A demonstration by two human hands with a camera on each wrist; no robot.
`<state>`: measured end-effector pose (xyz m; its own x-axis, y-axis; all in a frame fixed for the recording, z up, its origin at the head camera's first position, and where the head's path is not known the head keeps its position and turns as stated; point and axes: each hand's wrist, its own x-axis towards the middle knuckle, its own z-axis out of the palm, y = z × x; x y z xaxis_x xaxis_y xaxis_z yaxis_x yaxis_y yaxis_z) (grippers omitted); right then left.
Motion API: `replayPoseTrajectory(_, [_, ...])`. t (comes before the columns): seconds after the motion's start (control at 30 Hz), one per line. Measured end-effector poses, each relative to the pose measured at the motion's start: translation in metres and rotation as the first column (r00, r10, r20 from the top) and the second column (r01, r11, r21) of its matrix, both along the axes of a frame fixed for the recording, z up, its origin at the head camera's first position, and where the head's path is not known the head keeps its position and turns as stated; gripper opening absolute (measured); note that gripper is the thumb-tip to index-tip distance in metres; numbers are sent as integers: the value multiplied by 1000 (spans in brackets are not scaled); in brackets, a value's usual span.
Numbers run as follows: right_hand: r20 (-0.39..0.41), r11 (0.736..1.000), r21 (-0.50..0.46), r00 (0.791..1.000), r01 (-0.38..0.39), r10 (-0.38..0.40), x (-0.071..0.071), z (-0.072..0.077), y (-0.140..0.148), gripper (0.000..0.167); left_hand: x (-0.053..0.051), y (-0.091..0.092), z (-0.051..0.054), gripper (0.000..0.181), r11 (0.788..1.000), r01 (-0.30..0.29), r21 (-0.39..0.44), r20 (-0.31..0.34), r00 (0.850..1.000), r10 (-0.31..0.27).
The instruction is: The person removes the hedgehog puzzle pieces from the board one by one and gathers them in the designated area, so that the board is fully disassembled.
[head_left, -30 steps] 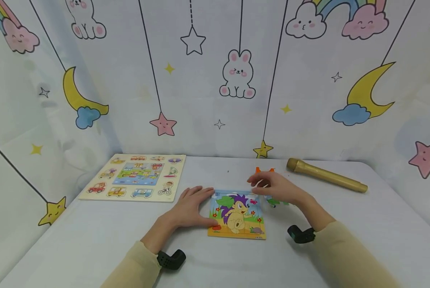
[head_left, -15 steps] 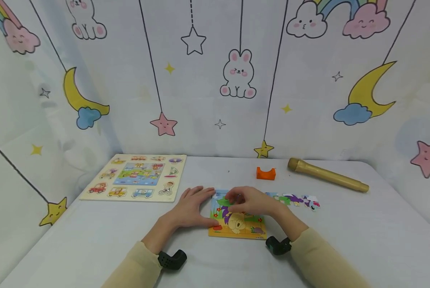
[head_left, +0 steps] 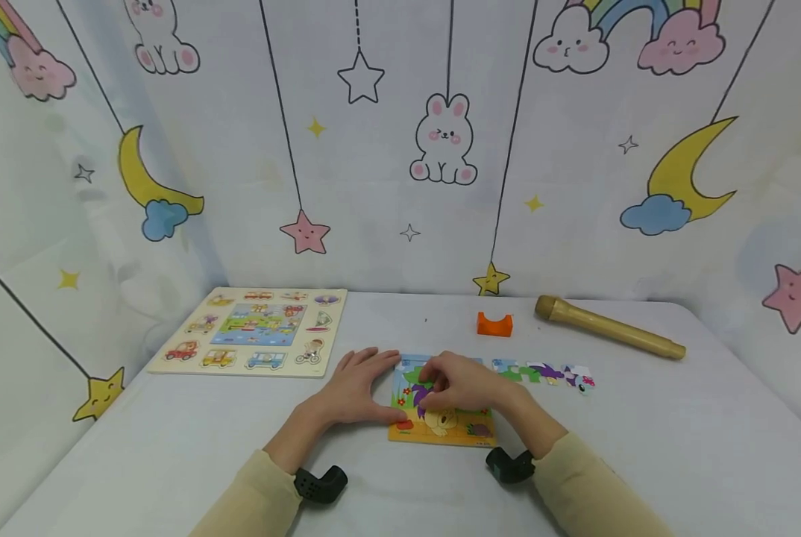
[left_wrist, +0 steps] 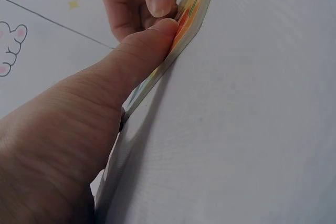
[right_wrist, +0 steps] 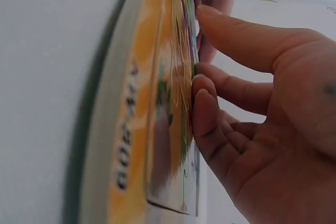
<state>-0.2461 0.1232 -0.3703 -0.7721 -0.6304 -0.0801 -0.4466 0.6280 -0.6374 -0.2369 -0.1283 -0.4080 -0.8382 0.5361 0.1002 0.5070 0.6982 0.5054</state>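
A square hedgehog puzzle board (head_left: 446,438) lies flat on the table. My left hand (head_left: 350,391) is spread along its left side, the thumb resting on the lower left edge, as the left wrist view shows with the thumb on the board (left_wrist: 190,31). Over the board's middle is my right hand (head_left: 464,382), fingers bent. In the right wrist view its fingertips touch the picture surface while the thumb (right_wrist: 236,35) stands apart from them; no piece is visible between them. The right hand covers part of the hedgehog.
Several loose puzzle pieces (head_left: 551,374) lie in a row right of the board. An orange block with a curved top (head_left: 494,325) stands behind it. At the back right lies a gold stick (head_left: 608,326); a larger vehicle picture board (head_left: 336,321) lies at the back left.
My right hand has moved left and down from the board's upper right corner to its middle, uncovering the row of pieces and the orange block. My left hand has stayed put.
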Motion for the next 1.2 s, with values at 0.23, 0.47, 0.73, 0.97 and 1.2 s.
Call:
replayPoseTrajectory(0.23, [21,998,-59,999,27,-26,2,-2,-4,32,1,-1,0,94,1000,-5,-3,-8,1000,5])
replayPoseTrajectory(0.47, [17,992,-116,999,45,-43,1,-3,-6,22,2,0,0,94,1000,-6,-2,-6,1000,6])
replayPoseTrajectory(0.73, [20,989,-142,999,43,-40,4,-1,-7,13,1,0,-1,94,1000,0,-5,-14,1000,0])
replayPoseTrajectory(0.97, [33,985,-164,999,44,-39,5,0,-7,9,0,0,-1,94,1000,3,-6,-12,1000,-3])
replayPoseTrajectory(1.2, [39,981,-185,998,50,-44,4,0,-6,6,0,1,-1,94,1000,0,-6,-11,1000,-1])
